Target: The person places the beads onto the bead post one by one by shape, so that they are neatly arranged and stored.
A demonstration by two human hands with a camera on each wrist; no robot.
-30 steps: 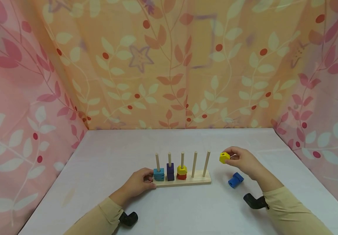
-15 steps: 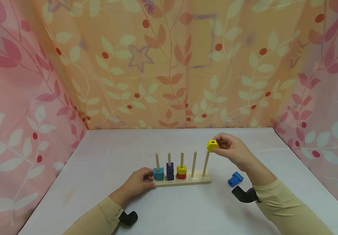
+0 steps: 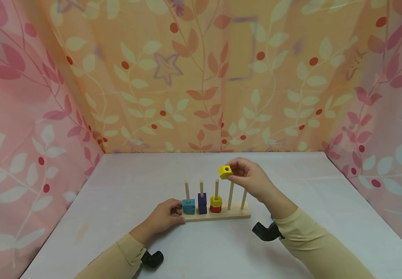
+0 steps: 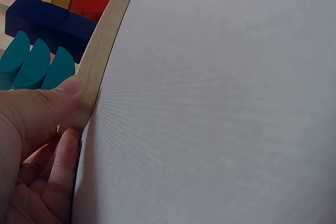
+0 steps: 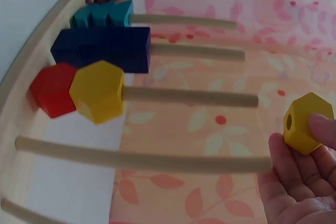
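Observation:
A wooden peg board (image 3: 218, 217) with a row of upright pegs stands on the table. My left hand (image 3: 163, 216) grips its left end, thumb (image 4: 71, 85) on the edge. Teal half-round blocks (image 5: 107, 15) fill the first peg's lower part, and dark blue square blocks (image 3: 202, 204) the second's. The third peg carries a red block (image 5: 54, 90) under a yellow hexagonal block (image 5: 98, 92). The two right-hand pegs bear no blocks. My right hand (image 3: 251, 179) pinches another yellow hexagonal block (image 3: 225, 172), its hole showing, near the third and fourth pegs' tops, apart from them.
A sliver of blue block (image 3: 272, 217) shows on the white table (image 3: 201, 252), mostly hidden behind the right forearm. Black curved pieces (image 3: 267, 231) sit at both wrists. Patterned curtains (image 3: 201, 77) enclose the back and sides.
My right hand has carried the yellow hexagonal block leftward and up, past the rightmost peg. The blue piece has become mostly covered by my right arm. The left hand stays on the board.

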